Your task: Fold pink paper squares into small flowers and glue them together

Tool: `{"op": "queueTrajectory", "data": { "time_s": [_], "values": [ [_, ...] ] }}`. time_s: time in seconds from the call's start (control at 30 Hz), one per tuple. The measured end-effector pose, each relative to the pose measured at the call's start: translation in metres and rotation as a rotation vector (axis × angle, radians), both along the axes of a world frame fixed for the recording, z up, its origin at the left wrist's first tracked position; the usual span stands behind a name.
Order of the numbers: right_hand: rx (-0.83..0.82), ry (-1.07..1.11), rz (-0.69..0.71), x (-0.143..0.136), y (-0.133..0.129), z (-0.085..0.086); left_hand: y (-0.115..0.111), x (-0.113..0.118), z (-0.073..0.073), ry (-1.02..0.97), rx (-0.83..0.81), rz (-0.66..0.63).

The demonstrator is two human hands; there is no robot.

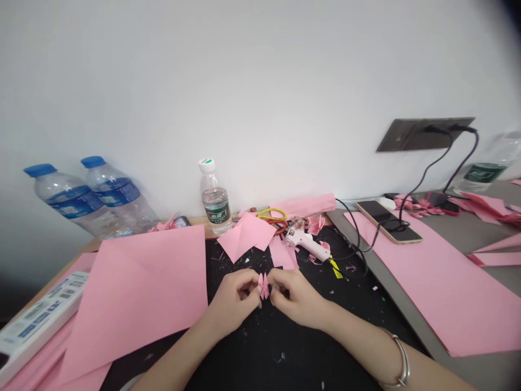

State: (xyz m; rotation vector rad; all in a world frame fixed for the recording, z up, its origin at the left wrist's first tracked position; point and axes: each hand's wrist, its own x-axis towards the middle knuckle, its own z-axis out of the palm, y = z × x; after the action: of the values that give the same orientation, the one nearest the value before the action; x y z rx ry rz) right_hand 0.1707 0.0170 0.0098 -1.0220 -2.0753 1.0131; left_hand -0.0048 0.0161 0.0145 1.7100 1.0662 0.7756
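Note:
A small folded piece of pink paper (264, 286) is held up over the black mat, at the centre of the view. My left hand (237, 300) pinches its left side between thumb and fingers. On its right side, my right hand (293, 296) has thumb and fingers closed on the same piece. Just beyond the hands lie pink paper squares (246, 235) and a pale pink glue gun (307, 243) with a black cord.
Large pink sheets (146, 293) and a long white box (40, 320) lie at left. Two blue-capped bottles (77, 202) and a small bottle (216, 203) stand by the wall. At right are a phone (388, 221), charging cables and another pink sheet (456, 293).

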Motion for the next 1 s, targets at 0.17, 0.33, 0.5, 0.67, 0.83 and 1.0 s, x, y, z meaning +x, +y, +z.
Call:
{"op": "queueTrajectory", "data": {
  "time_s": [0.17, 0.33, 0.5, 0.67, 0.83, 1.0],
  "values": [
    [-0.127, 0.091, 0.015, -0.001, 0.001, 0.000, 0.001, -0.001, 0.001, -0.039, -0.054, -0.019],
    [-0.383, 0.316, 0.048, -0.002, 0.002, -0.002, 0.001, -0.001, 0.002, -0.140, -0.141, -0.045],
    [-0.565, 0.462, 0.114, 0.000, 0.005, -0.001, -0.002, -0.001, 0.002, -0.195, -0.199, -0.058],
    [-0.543, 0.396, 0.090, -0.001, 0.004, -0.001, -0.006, 0.000, 0.002, -0.076, -0.173, -0.068],
    [-0.429, 0.279, 0.055, -0.002, 0.004, -0.004, -0.009, 0.003, 0.000, 0.029, -0.037, -0.055],
    [-0.488, 0.307, 0.028, -0.001, 0.008, -0.007, -0.009, 0.004, -0.004, -0.073, -0.215, -0.060]
  ]
}}
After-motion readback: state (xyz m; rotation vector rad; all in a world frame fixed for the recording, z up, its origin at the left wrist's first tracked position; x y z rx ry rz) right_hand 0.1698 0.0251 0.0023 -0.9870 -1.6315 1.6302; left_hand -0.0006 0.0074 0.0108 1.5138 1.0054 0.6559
